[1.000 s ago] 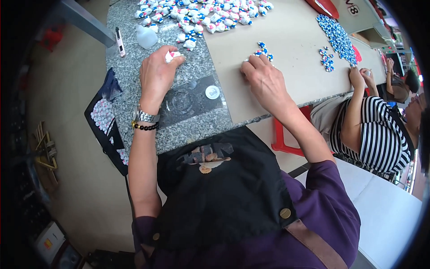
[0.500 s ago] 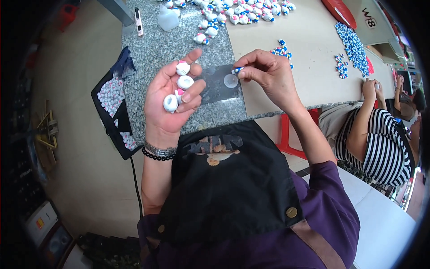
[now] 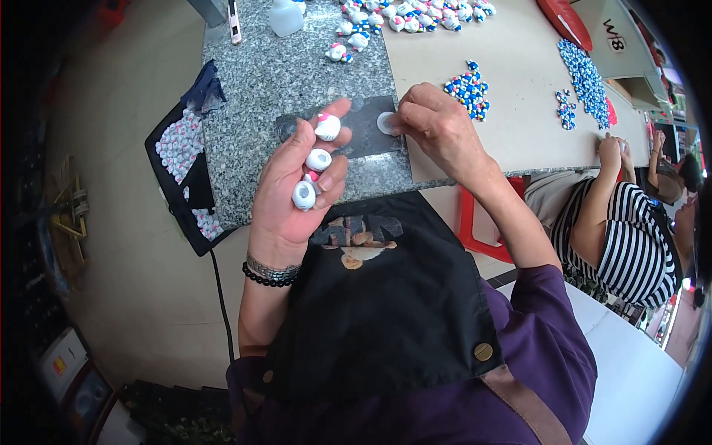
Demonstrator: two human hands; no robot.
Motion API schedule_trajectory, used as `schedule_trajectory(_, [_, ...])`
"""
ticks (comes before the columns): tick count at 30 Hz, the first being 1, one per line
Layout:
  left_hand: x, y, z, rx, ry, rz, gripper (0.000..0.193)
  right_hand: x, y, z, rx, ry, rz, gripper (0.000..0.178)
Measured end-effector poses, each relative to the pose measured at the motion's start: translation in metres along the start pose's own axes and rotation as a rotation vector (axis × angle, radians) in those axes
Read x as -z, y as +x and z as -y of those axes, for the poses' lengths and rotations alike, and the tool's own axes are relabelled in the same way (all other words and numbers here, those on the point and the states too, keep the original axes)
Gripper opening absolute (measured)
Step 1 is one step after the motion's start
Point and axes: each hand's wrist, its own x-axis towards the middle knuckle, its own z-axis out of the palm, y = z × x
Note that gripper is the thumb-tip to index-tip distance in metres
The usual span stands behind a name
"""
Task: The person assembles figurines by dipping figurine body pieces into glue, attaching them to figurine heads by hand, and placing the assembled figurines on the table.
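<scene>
My left hand [image 3: 283,202], palm up, has its fingers curled around several small white toy heads [image 3: 327,129] with pink trim. Two show round holes in their undersides. To the right, my right hand [image 3: 445,137] is in a pinch, fingertips down at a whitish round patch [image 3: 384,123] on a dark, see-through sheet [image 3: 362,144]. My fingers hide the small blue-and-white piece seen between them a moment earlier. The sheet lies flat on the grey speckled stone tabletop [image 3: 245,141], partly behind my left fingers.
Beyond my right hand lies a pile of small blue-and-white pieces [image 3: 469,93]; a larger one [image 3: 586,78] is farther right. Assembled white figures [image 3: 423,15] crowd the far side. A clear bottle [image 3: 286,18] and a cutter [image 3: 234,22] lie far left. A black tray [image 3: 178,159] holds more heads.
My right hand has turned and lowered its fingertips onto the whitish patch, hiding the blue-and-white piece. My left hand, still holding the heads, has shifted slightly right and nearer to me.
</scene>
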Motion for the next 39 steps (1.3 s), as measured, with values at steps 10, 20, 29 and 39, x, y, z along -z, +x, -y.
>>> schedule_trajectory(10, [-0.011, 0.005, 0.004, -0.045, 0.102, -0.166, 0.047, -0.002, -0.002, 0.001, -0.089, 0.087, -0.078, 0.011])
schedule_trajectory(20, [-0.028, 0.020, 0.024, -0.182, 0.255, -0.151, 0.033, 0.003, 0.004, 0.030, -0.714, 1.244, -0.373, 0.010])
schedule_trajectory(29, [-0.025, 0.024, 0.036, -0.443, 0.662, -0.139, 0.029, -0.001, 0.010, 0.046, -0.613, 1.171, -0.422, 0.005])
schedule_trajectory(39, [-0.020, 0.024, 0.033, -0.697, 1.142, -0.149, 0.020, -0.009, 0.000, 0.045, -0.579, 1.051, -0.404, 0.007])
